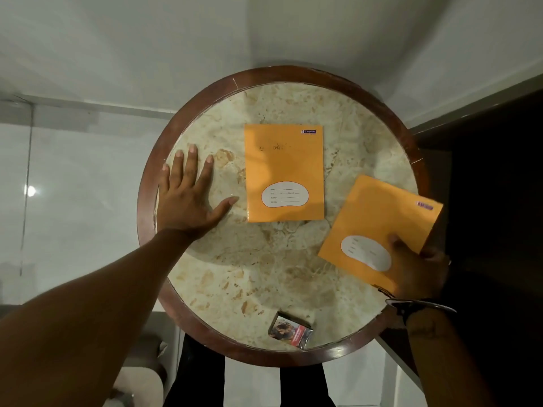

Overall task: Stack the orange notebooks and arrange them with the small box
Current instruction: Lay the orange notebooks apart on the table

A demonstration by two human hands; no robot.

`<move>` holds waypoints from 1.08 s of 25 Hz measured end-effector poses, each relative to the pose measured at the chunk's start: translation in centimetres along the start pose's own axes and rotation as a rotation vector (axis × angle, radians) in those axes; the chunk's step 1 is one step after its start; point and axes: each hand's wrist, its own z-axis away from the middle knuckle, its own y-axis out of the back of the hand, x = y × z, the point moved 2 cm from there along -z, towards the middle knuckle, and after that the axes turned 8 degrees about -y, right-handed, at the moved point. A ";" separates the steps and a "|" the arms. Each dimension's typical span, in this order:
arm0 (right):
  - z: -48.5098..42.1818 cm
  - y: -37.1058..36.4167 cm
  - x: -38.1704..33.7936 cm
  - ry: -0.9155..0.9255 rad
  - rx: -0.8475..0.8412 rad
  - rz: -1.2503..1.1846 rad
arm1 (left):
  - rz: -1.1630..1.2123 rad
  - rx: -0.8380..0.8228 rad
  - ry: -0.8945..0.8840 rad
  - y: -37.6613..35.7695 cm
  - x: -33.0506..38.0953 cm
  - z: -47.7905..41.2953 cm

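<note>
One orange notebook (284, 168) lies flat and square near the middle of the round marble table (264, 274). A second orange notebook (379, 221) is tilted over the table's right side, and my right hand (417, 268) grips its near right corner, thumb on the cover. My left hand (188, 195) rests flat on the marble to the left of the first notebook, fingers spread, holding nothing. The small box (291, 331), printed with a picture, lies at the table's near edge, apart from both notebooks.
The table has a dark wooden rim (147, 201). White walls and floor surround it, with dark furniture (493, 171) to the right. My legs (205, 383) show below the near edge. A watch or bracelet (417, 306) is on my right wrist.
</note>
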 end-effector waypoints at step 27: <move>5.1 -15.5 -9.3 0.368 -0.349 0.164 | 0.272 0.029 0.402 3.3 9.1 -4.2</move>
